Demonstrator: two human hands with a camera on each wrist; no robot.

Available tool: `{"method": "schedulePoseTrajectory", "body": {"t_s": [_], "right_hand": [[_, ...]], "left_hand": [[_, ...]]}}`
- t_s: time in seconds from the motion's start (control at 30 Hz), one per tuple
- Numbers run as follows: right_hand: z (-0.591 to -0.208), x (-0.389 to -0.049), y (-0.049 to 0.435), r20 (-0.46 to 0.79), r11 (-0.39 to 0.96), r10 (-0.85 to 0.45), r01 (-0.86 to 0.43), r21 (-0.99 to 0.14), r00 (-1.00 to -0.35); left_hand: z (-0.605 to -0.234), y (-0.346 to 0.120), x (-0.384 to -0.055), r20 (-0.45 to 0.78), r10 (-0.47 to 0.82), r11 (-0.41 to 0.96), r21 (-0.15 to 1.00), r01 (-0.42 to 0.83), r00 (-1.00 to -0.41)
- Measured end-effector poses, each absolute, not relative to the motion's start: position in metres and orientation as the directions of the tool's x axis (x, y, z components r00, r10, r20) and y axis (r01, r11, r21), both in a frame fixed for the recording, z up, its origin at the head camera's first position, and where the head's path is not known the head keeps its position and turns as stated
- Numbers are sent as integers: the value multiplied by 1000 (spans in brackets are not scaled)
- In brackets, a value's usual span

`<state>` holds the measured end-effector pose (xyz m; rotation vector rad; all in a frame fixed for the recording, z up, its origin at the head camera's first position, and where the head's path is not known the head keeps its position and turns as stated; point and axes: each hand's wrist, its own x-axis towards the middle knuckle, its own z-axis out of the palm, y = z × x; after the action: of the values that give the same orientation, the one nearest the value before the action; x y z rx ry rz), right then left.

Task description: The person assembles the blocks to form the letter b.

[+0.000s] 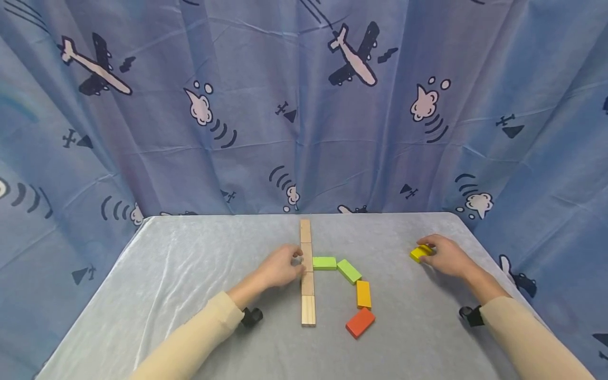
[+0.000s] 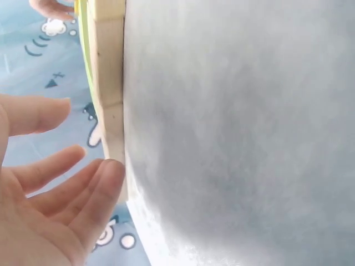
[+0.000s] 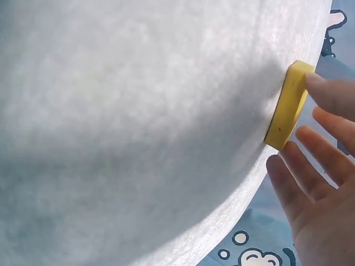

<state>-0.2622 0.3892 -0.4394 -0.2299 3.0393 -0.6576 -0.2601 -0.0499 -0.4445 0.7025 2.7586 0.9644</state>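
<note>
A column of several plain wooden blocks [image 1: 307, 285] runs from the far edge toward the near side. My left hand [image 1: 280, 266] is at its left side, fingers loosely bent and holding nothing; in the left wrist view the fingertips overlap the wooden blocks [image 2: 111, 61]. Over at the right, my right hand [image 1: 448, 257] pinches a yellow block [image 1: 419, 254] between thumb and fingers. The right wrist view has the thumb at one end of this yellow block [image 3: 287, 108], which lies on or close over the cloth.
Right of the column, a curve of blocks bends toward me: a green block [image 1: 325, 263], a second green block [image 1: 349, 272], an orange block [image 1: 363, 294] and a red block [image 1: 360, 322]. Grey cloth [image 1: 190, 264] covers the table. Behind hangs a blue curtain [image 1: 256, 95] with airplanes.
</note>
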Motion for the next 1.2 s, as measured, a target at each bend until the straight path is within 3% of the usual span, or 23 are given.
{"method": "schedulePoseTrajectory", "body": {"t_s": [0.57, 1.2], "right_hand": [[-442, -265, 392, -25, 886, -139, -113, -450, -990], [-446, -267, 398, -60, 857, -44, -6, -514, -997]], "left_hand": [[-447, -52, -301, 125, 409, 640, 667, 381, -904], [-459, -42, -333, 108, 303, 622, 730, 282, -947]]}}
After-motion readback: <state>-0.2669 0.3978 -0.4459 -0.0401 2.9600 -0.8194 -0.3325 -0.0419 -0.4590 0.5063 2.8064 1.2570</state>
